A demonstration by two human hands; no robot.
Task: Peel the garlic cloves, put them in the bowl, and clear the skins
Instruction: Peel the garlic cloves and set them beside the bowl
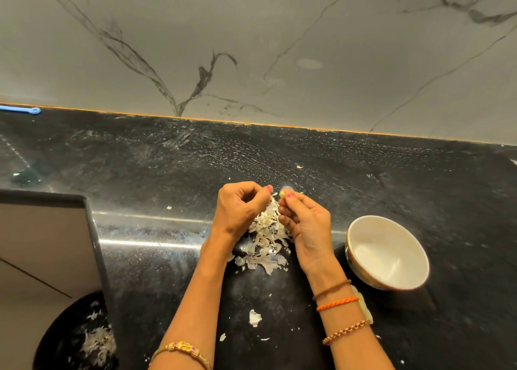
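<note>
**Garlic clove pinched above a heap of papery skins**

The right hand (303, 224) pinches a small, pale yellow garlic clove (282, 194) between thumb and fingertip, its other fingers curled inward. The left hand (240, 207) sits just beside it, fingers curled with thumb and forefinger tips drawn together close to the clove; whether they grip a shred of skin cannot be told. Beneath both hands lies a pile of thin, flaky white garlic skins (265, 246) on the glossy black speckled stone countertop (363, 168). Stray flakes (254, 318) lie nearer the person. To the right of the pile stands a round, smooth white ceramic bowl (387, 253), its inside bare. At lower left, a black round bin (64, 339) below the counter edge holds more skins. Behind rises a grey marble-veined backsplash (251, 48). No writing is legible.
</note>
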